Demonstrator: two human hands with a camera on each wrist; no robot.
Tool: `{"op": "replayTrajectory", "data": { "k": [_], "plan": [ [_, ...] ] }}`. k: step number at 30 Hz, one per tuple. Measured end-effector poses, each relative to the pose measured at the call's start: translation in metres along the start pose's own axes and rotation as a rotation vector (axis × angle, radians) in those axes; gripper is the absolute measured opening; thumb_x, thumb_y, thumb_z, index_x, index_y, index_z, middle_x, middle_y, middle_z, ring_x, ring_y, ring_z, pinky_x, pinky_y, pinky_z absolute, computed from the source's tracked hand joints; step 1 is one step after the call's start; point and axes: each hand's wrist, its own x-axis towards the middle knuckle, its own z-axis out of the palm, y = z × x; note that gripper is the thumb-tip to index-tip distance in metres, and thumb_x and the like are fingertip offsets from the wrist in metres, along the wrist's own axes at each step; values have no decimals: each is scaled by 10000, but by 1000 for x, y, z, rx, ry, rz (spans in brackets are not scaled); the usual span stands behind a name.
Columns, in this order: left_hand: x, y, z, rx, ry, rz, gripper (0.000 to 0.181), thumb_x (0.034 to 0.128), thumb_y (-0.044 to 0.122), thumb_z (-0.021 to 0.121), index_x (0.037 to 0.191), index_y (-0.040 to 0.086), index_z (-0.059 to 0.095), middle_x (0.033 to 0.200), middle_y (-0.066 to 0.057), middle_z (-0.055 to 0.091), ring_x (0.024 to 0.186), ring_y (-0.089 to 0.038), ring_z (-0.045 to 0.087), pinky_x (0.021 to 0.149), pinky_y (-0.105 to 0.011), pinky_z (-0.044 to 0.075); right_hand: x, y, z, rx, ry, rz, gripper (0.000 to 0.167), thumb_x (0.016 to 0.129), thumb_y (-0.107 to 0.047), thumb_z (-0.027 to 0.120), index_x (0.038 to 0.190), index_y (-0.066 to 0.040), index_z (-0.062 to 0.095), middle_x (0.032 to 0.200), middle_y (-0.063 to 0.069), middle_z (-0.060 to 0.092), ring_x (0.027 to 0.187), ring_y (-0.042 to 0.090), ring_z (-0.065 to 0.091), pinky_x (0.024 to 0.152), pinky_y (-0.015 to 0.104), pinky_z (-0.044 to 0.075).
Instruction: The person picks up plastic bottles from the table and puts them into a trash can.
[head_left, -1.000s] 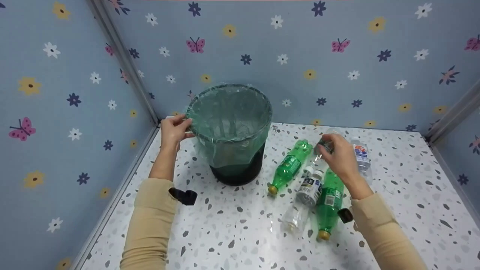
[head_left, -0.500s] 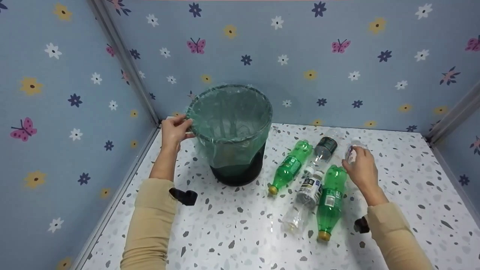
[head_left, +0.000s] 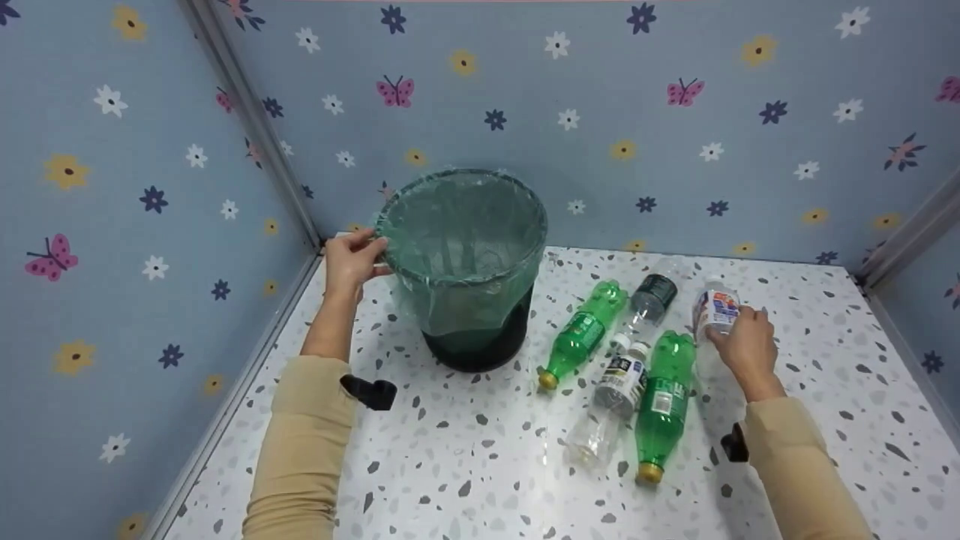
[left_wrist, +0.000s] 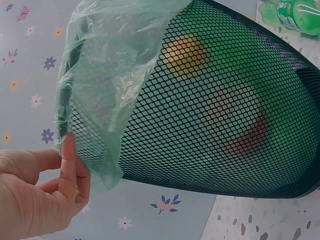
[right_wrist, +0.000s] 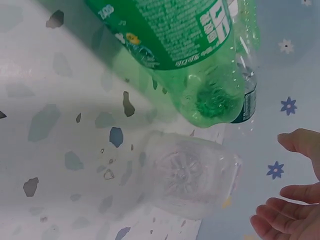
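Observation:
My left hand point(head_left: 352, 262) pinches the left rim of a black mesh bin point(head_left: 480, 354) lined with a thin green bag point(head_left: 450, 307). In the left wrist view the fingers of that hand point(left_wrist: 47, 192) grip the bag-covered edge. At the right, my right hand point(head_left: 748, 341) is at the near end of a clear bottle point(head_left: 721, 306) with a white, orange and blue label, lying down. The right wrist view shows this hand point(right_wrist: 295, 200) with thumb and fingers apart, beside the clear bottle point(right_wrist: 185, 172); contact cannot be told.
Between bin and right hand lie a green bottle point(head_left: 581, 330), a clear one with a dark label point(head_left: 655, 291), a white-labelled one point(head_left: 621, 382) and another green one point(head_left: 664, 409). Blurred round shapes point(left_wrist: 186, 56) show through the mesh. Flowered walls point(head_left: 566, 90) stand behind.
My right hand has moved from above the dark-labelled bottle rightward and then toward me, to the near end of the clear labelled bottle. My left hand has stayed at the rim.

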Motion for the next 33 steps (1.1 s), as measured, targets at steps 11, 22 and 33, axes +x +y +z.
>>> {"op": "replayTrajectory", "data": {
  "k": [11,22,33],
  "plan": [
    [16,-16,-5,30,4,35,473,727,273,734,1170,201,583,944,-63,565,765,-239,611,558,-351,557,19,14,3,-13,-204,172,817,832,-340,602,1267,224,203,1179,396,288,1085,496,329,898,579,349],
    [-136,146,54,161,24,-100,453,897,18,490,1317,-69,343,984,-138,477,708,-134,541,599,-233,546,27,15,6,9,-257,241,862,814,-390,609,1251,239,213,1166,389,310,1051,486,370,899,555,362],
    [-130,138,51,174,47,-97,423,893,53,516,1295,-31,414,1016,-128,485,717,-118,545,604,-216,543,29,10,11,-11,-281,265,796,781,-367,642,1178,243,320,1066,347,392,980,458,420,822,534,406]
  ]
}}
